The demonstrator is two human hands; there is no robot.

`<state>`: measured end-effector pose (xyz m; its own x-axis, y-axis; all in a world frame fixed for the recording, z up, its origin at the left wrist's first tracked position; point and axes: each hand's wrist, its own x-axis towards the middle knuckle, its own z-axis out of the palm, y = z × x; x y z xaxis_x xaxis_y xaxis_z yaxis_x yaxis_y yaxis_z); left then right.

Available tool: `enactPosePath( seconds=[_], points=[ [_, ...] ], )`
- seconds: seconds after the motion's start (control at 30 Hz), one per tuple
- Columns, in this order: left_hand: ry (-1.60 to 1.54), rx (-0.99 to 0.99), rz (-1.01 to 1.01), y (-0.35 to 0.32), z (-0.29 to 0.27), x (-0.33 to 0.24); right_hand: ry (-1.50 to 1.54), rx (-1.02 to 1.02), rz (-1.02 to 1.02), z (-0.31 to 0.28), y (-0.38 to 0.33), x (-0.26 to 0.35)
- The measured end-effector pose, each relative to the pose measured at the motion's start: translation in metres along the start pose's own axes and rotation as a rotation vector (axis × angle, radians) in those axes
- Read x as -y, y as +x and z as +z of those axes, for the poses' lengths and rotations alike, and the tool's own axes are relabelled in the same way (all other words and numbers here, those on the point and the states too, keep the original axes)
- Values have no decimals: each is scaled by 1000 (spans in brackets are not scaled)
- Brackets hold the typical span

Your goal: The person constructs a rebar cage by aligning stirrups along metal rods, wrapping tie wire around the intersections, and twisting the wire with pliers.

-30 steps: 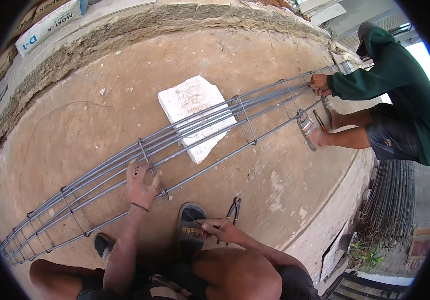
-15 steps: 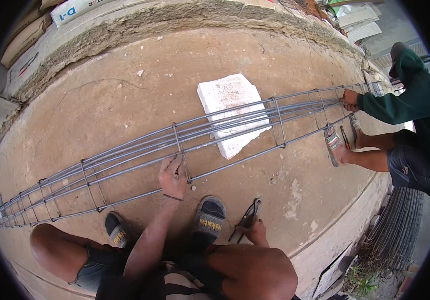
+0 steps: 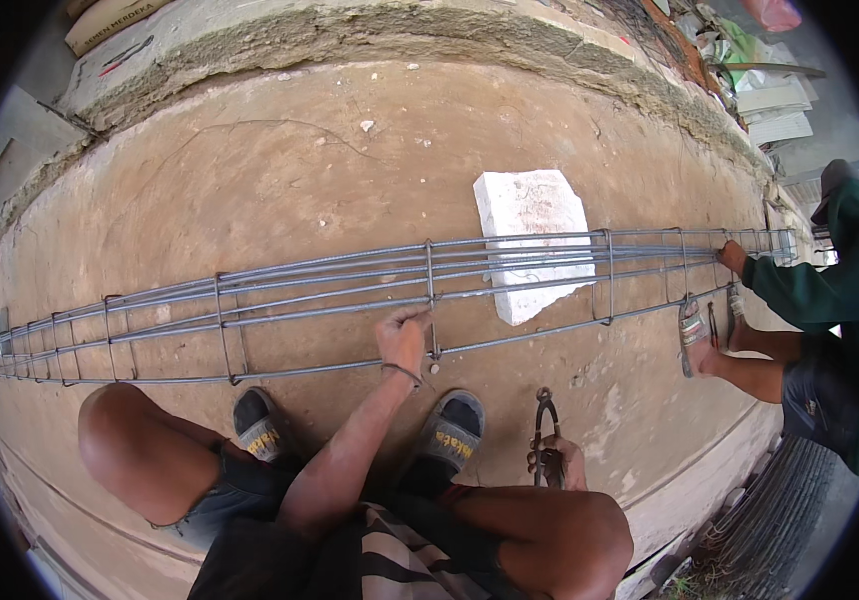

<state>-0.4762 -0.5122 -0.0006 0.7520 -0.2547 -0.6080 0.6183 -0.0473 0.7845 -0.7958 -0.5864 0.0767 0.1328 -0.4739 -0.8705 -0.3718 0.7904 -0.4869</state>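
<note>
While left hand [image 3: 403,338] pinches rebar cage [image 3: 330,290] at a stirrup, right hand [image 3: 558,462] beside knee, gripping pincers [image 3: 546,425].

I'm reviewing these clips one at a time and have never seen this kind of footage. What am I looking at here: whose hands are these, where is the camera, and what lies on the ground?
The camera sits on a person's head and looks down, so the knees and sandals at the bottom are the wearer's own; its fisheye lens bends straight lines. No machine is involved, only bare hands. The left hand touches a long cage of steel reinforcing bars with rectangular ties, lying across the concrete floor. Its grip is at one tie near the front bar. The right hand holds dark pincers, closed around the handles, beside the right knee. A white block lies under the cage. At the right, another person in a green sleeve crouches with a hand at the cage's far end.
</note>
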Motion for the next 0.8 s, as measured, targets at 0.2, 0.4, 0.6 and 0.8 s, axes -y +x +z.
enactPosePath(
  seconds=[0.2, 0.4, 0.6, 0.8],
  points=[
    [-285, -11, -324, -10, -5, -16, -1618, -10, -1023, 89, -19, 106],
    [-591, 28, -590, -12, 5, -24, -2391, -354, -1401, 156, 20, 141],
    [-673, 92, -648, -10, -1, -25, -2355, -427, -1440, 180, 24, 141],
    [-688, 134, -676, -8, 2, -13, -2134, -262, -1587, 160, 45, 140]
  ],
)
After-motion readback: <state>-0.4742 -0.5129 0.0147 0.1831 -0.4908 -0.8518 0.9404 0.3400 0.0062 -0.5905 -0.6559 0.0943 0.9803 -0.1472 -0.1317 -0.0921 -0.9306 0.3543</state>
